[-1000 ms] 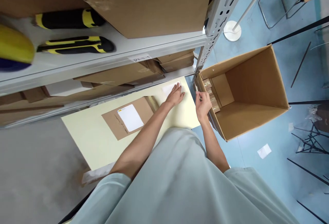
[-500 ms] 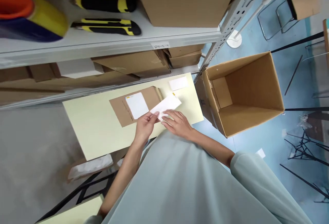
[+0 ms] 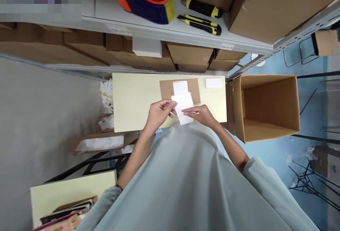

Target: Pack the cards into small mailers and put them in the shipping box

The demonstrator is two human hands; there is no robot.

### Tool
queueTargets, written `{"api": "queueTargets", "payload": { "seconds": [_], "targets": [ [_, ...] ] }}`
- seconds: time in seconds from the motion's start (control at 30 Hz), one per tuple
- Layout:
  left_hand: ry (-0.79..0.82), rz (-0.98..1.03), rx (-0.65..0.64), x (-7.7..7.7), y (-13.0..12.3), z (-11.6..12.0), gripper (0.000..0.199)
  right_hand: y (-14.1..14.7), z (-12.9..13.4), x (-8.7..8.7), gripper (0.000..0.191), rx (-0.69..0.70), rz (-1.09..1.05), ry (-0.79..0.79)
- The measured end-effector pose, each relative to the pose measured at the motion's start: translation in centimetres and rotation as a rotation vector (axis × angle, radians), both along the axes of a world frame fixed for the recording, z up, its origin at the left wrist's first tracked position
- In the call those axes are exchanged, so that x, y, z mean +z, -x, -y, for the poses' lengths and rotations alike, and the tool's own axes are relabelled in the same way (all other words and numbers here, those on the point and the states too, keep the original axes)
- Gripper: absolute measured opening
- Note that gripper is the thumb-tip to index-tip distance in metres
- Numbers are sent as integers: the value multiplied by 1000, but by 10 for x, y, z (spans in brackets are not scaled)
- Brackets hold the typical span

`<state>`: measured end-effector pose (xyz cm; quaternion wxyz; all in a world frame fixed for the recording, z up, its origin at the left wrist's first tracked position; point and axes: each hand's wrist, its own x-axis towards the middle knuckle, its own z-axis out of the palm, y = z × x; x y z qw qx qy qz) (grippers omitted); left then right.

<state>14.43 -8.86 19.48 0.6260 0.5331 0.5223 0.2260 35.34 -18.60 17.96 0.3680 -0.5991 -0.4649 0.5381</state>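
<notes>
A white paper label (image 3: 182, 103) is held up between my two hands, over the near edge of a pale yellow tabletop (image 3: 135, 100). My left hand (image 3: 159, 112) pinches its left edge with thumb and fingers. From the other side, the fingers of my right hand (image 3: 202, 115) close on the label's right part. A bit of yellow print shows beside the right fingers. Beyond the hands lies a flat brown cardboard mailer (image 3: 166, 88). A white label (image 3: 180, 87) with a yellow mark is on it, its lower part hidden by the held label.
To the right of the mailer lies a small white stack of paper (image 3: 213, 82). A large open cardboard box (image 3: 271, 100) stands right of the table. Above, a metal shelf (image 3: 148, 29) holds a tape dispenser (image 3: 146, 3), box cutters (image 3: 203, 24) and cartons.
My view has turned, so the table now looks level. The held label has gone from slanting sideways to nearly upright, its plain white face showing, and my right hand has shifted along it.
</notes>
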Motion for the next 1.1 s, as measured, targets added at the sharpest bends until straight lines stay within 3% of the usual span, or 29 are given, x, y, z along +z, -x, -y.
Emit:
{"api": "queueTargets", "payload": {
  "seconds": [0.17, 0.3, 0.5, 0.9, 1.1],
  "targets": [
    [144, 189, -16, 29, 40, 6, 54, 44, -25, 36, 37, -238, -42, -70],
    [146, 288, -31, 41, 72, 6, 49, 71, -38, 57, 41, -273, -40, -90],
    [107, 339, -22, 46, 108, -8, 44, 102, -47, 77, 46, -284, 14, -92],
    [78, 285, -67, 45, 151, -26, 36, 147, -57, 84, 41, -292, 121, -58],
    [54, 287, -81, 45, 169, -34, 32, 167, -65, 78, 60, -192, 236, 3]
  ]
}}
